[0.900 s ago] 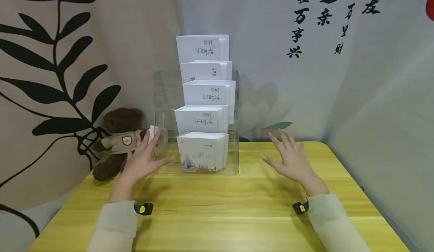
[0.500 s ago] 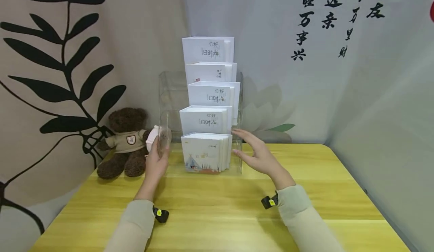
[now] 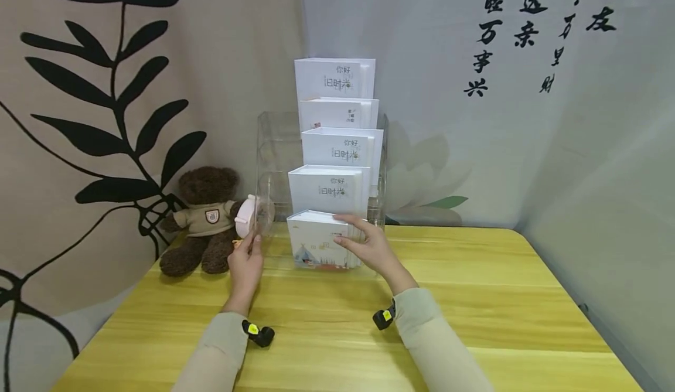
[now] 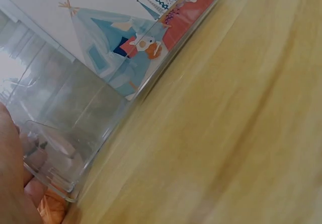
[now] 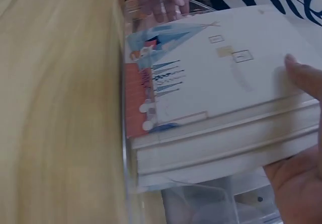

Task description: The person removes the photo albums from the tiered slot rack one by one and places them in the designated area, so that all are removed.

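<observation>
In the head view a clear plastic rack (image 3: 269,163) holds white books in stepped tiers. The lowest tier bears a stack of white books (image 3: 316,239), the front one printed with a blue tent (image 4: 113,45). My left hand (image 3: 246,269) grips the rack's lower left side; fingers (image 4: 35,158) show through the clear plastic in the left wrist view. My right hand (image 3: 377,254) reaches round the lowest books from the right, thumb (image 5: 304,78) over the front cover and a finger along the top edge. The other fingertips are hidden behind the stack.
Behind the left hand sits a brown teddy bear (image 3: 211,222) in a beige shirt, beside a pink round object (image 3: 245,217). The rack stands toward the back of a yellow wooden table (image 3: 316,333), before a printed wall cloth (image 3: 422,99).
My right hand has come leftward from the table's right side to the lowest books. My left hand has closed in on the rack's side. The head view has shifted, moving the scene rightward.
</observation>
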